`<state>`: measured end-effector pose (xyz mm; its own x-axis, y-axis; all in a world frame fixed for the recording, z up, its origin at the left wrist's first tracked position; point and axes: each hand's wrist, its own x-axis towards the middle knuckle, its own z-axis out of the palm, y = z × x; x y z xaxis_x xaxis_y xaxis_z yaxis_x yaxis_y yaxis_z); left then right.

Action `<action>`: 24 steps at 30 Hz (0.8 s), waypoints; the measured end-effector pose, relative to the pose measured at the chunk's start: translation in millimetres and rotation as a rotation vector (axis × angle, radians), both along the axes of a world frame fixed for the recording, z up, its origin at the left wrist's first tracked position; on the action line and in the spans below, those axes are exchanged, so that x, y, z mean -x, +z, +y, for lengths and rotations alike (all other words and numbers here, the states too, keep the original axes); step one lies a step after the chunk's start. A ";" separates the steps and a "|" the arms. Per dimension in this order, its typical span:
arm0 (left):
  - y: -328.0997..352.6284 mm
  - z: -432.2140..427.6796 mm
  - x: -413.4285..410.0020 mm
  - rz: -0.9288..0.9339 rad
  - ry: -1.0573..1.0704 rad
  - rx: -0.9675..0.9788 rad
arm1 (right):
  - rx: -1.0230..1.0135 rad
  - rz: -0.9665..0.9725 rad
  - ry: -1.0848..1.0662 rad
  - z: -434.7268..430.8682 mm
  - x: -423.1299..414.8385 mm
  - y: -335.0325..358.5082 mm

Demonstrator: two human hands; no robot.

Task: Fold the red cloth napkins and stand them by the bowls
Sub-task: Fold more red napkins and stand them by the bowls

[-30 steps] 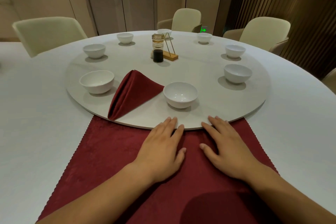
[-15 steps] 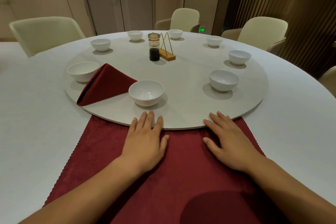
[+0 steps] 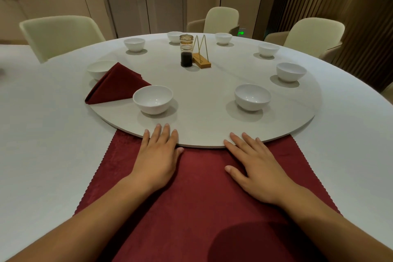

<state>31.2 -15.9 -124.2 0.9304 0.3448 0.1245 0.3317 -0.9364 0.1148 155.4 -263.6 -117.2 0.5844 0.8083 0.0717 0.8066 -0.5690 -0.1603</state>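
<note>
Turntable [image 3: 212, 95] has swung leftward since half a second ago, carrying folded napkin [image 3: 114, 86] to beyond and left of left fingertips. Near bowl [image 3: 152, 99] sits straight beyond them.

Left hand [image 3: 157, 155] flat, fingers straight and close together, tips on rim, likely pushing it round.

Right hand [image 3: 253, 164] flat, fingers slightly spread, tips at rim.

Unfolded napkin [image 3: 202, 187] lies under both palms. Next bowl [image 3: 252, 96] lies beyond right fingertips, probably being brought within reach.

Round white desk [image 3: 42, 144] in front of me, with a big pale turntable [image 3: 202, 100] sitting on it. A red napkin [image 3: 202, 187] lies flat on the near side, its far edge under the turntable's rim. On the turntable I see white bowls [image 3: 153, 99] around the edge, a folded napkin [image 3: 114, 86] between two of them, and a bottle [image 3: 186, 53] and wooden stand [image 3: 202, 62] in the centre.
</note>
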 end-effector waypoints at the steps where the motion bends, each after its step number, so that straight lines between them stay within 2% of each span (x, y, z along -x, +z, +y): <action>1: -1.0 2.6 1.3 -0.011 -0.001 0.011 | 0.003 0.001 0.002 2.1 1.4 -0.7; 12: -2.4 12.3 10.8 -0.026 -0.022 0.030 | 0.020 0.028 0.039 7.0 5.6 4.9; 15: 4.1 0.5 19.3 -0.052 -0.027 0.023 | -0.135 0.140 0.073 -2.6 12.3 11.8; 18: 17.2 -30.1 47.8 -0.143 -0.129 0.071 | -0.281 0.206 0.084 -27.5 34.8 19.5; 24: 17.1 -91.5 122.3 0.007 -0.291 0.127 | -0.222 0.368 0.096 -99.6 92.3 23.3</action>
